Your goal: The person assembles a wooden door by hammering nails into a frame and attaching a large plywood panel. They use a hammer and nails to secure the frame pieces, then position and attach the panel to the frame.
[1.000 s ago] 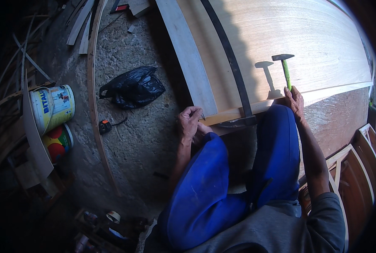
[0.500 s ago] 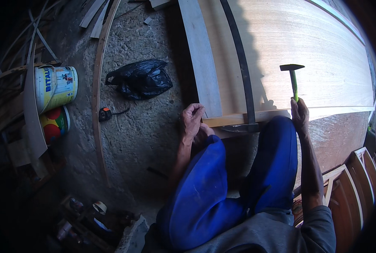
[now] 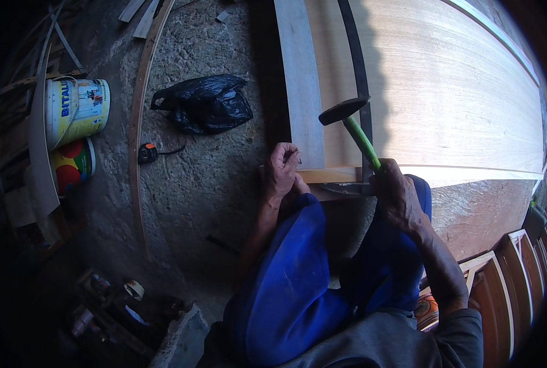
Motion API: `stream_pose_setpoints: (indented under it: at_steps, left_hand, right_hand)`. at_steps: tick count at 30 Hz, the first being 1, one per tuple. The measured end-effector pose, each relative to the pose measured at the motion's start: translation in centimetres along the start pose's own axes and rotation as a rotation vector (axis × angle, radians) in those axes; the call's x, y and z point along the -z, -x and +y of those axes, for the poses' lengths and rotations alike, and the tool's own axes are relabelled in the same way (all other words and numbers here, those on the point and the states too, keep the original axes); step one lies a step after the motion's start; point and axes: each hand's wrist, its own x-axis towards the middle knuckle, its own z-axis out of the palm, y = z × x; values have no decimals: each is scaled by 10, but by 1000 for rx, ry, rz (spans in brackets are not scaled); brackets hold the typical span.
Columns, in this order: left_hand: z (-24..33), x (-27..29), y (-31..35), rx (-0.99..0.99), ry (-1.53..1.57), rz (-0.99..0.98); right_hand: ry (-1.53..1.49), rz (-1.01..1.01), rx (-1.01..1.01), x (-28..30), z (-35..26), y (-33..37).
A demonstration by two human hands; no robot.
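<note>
My right hand (image 3: 395, 190) is closed round the green handle of a hammer (image 3: 362, 142). Its dark head hangs above the panel's left part, close to a black metal bar clamp (image 3: 356, 64). At the near left corner of the wooden panel (image 3: 445, 92), my left hand (image 3: 281, 168) pinches a small dark nail (image 3: 300, 161) over the edge strip (image 3: 328, 176). The nail's lower end is hard to make out. A pale flat board (image 3: 303, 86) runs along the panel's left side, just beyond my left fingertips. My bare foot shows partly beneath that hand.
On the rough floor to the left lie a black plastic bag (image 3: 206, 103), a tape measure (image 3: 148, 153) and a long wooden strip (image 3: 139, 122). Paint buckets (image 3: 80, 113) stand farther left. Framed wooden pieces (image 3: 494, 294) lean at the lower right.
My right hand has brought the hammer leftward and nearer to my left hand. The left hand keeps its pinch at the panel's corner. The view has shifted slightly.
</note>
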Motion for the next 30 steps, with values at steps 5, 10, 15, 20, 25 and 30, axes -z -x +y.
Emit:
stream_pose_setpoints:
  at_steps: [5, 10, 15, 20, 25, 30]
  left_hand:
    - [-2, 1, 0, -8, -12, 34]
    - [1, -1, 3, -34, 3, 70]
    - [10, -5, 2, -63, -8, 80]
    - [16, -4, 4, -81, -127, 35]
    - [8, 4, 2, -120, -38, 44]
    - [4, -3, -1, -49, -66, 0]
  right_hand:
    - [103, -109, 91, -27, 8, -5]
    - [212, -129, 180, -38, 16, -5]
    - [329, -307, 96, -34, 12, -5]
    - [464, -359, 35, -34, 7, -10]
    - [480, -344, 85, -33, 8, -10]
    - [448, -356, 51, -29, 17, -12]
